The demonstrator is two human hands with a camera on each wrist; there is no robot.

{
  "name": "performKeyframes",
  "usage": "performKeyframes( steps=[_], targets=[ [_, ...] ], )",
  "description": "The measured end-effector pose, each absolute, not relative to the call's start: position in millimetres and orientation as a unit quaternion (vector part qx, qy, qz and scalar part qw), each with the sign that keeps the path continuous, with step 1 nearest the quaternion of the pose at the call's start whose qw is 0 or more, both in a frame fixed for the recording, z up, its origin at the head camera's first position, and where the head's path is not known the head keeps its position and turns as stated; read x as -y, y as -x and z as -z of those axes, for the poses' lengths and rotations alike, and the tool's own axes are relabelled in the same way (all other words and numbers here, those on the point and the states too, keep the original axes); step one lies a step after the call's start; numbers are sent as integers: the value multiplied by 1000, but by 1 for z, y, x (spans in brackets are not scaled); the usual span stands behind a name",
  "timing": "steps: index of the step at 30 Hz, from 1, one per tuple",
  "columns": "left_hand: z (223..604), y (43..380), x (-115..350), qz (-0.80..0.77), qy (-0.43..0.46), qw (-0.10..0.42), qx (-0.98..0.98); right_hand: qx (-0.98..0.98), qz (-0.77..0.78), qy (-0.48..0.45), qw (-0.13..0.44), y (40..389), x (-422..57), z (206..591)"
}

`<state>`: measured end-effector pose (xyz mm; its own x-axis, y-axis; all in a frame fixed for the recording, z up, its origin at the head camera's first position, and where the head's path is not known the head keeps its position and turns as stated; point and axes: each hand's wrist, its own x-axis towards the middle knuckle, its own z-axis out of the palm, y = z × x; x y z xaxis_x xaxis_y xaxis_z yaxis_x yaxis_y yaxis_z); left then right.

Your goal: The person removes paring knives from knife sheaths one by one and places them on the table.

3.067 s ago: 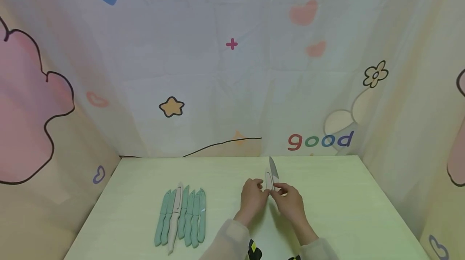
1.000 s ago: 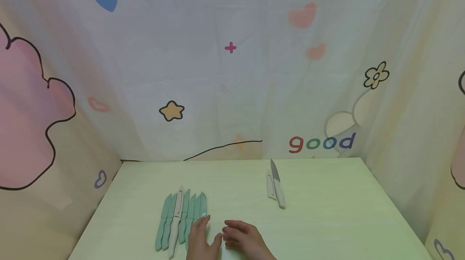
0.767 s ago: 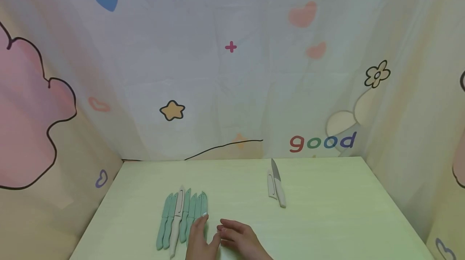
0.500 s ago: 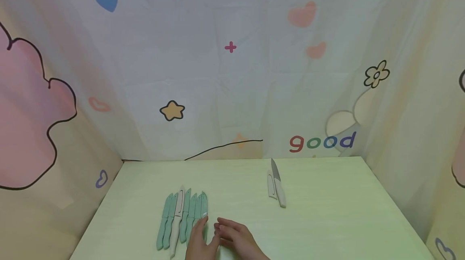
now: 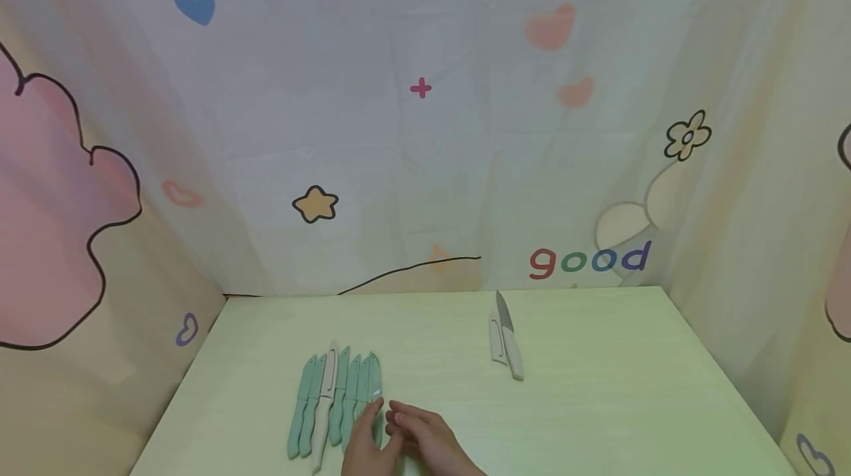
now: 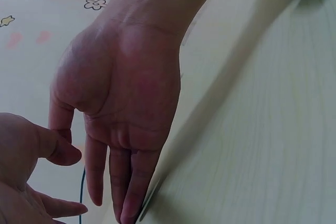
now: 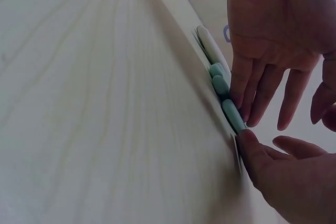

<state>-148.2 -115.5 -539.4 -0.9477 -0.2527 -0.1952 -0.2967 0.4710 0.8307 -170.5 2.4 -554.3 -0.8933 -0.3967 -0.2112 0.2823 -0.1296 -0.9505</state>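
Note:
A row of sheathed knives lies left of centre: several teal knives [image 5: 302, 409] and one white knife [image 5: 320, 432]. My left hand [image 5: 368, 443] is at the row's right end, its straight fingers over the rightmost teal knife and hiding its handle. The right wrist view shows these left fingers alongside a teal knife [image 7: 233, 115]. My right hand [image 5: 432, 439] hovers close by on the right, its fingers extended towards the left hand and nothing seen in its grasp. In the left wrist view the right hand's palm [image 6: 131, 87] faces the camera. Whether either hand touches a knife is unclear.
Farther back on the right, a bare-bladed white knife [image 5: 513, 350] lies beside its white sheath [image 5: 496, 343]. The pale table [image 5: 598, 387] meets a printed curtain [image 5: 372, 128] at its back edge, and more curtain hangs along both sides.
Both hands have let go of the white knife and its sheath and moved left to the teal knives. In the last second the right hand has drifted closer to the left.

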Motion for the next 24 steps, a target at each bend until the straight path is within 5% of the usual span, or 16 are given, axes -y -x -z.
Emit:
performKeyframes(
  steps=[5, 24],
  targets=[
    [541, 146, 114, -501, 133, -4, -855, -631, 742, 42, 222, 171, -3, 553],
    [533, 156, 114, -541, 201, 57, -815, -633, 743, 37, 213, 175, -11, 551]
  ],
)
